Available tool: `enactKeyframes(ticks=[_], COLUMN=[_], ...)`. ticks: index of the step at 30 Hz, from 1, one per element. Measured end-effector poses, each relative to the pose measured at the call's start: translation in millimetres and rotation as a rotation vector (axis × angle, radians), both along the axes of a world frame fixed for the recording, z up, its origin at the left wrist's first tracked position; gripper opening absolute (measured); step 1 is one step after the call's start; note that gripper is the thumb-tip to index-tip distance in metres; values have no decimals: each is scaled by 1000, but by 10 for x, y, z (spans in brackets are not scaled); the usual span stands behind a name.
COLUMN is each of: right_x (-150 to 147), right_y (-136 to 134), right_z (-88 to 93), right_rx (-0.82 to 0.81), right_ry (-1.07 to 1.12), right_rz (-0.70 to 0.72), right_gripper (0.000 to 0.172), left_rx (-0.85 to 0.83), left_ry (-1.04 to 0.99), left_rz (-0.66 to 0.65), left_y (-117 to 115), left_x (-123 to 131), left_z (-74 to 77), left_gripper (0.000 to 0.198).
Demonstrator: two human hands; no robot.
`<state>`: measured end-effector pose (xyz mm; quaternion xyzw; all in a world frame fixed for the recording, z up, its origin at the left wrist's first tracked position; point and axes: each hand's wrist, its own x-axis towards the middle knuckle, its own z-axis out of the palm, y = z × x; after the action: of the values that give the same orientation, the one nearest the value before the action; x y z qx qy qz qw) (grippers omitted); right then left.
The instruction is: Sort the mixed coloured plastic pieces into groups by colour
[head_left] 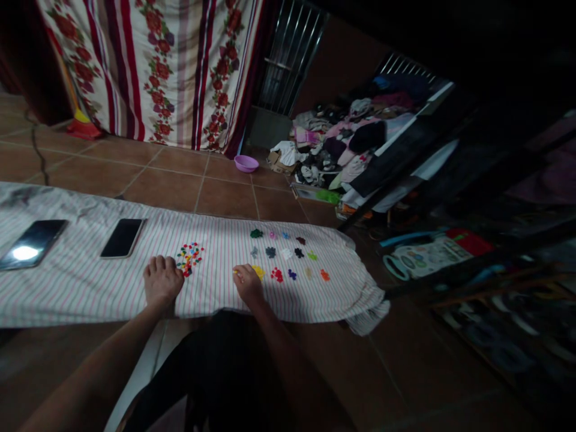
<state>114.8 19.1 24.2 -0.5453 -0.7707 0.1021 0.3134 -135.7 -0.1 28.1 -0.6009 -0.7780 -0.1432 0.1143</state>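
My left hand lies palm down on the striped cloth, its fingers resting on the surface. Its thumb side touches the edge of a mixed heap of small coloured pieces. My right hand is closed in a pinch, with a small yellow piece showing at its fingertips. Just right of that hand is a cluster of yellow pieces. Beside it in the near row are red pieces, purple pieces and orange pieces. The pieces are too small to name exactly.
Single-colour clusters, including dark green pieces and white pieces, form rows behind. Two phones, one black and one reflecting light, lie on the left of the striped cloth. A purple basin stands on the floor.
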Motion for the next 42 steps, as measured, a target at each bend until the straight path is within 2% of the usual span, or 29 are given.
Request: enactKeyframes(ticks=[4,9,16,21,25,33,39,42], right_x=[332,662,722,673,667,660,596,560], right_y=[12,113,275,317,343,305,245,234], right_z=[-5,-63,-153,-175,-179,-206,-398,-481], right_rx=[63,58,-23,-48,-55,-45,176,291], right_ry=[66,98,76,29,-10,-6,-18,-27], right_rz=[-79,-266,-335,-344,-286,-223,-151,-143], right_gripper=[26,26,31,32,30,39,34,37], left_rx=[4,21,28,25,11,-16,0,12], left_ry=[16,24,8,15,13,29,17,0], left_rz=[-3,-8,-10,-5,-2,7,5,-1], left_y=[-6,4,-2,5,16,1,7,31], left_x=[-4,-10,-4,7,18,22,20,20], left_z=[6,-22,-24,-5,9,47,9,-35], left_gripper=[29,28,27,26,26,25,29,32])
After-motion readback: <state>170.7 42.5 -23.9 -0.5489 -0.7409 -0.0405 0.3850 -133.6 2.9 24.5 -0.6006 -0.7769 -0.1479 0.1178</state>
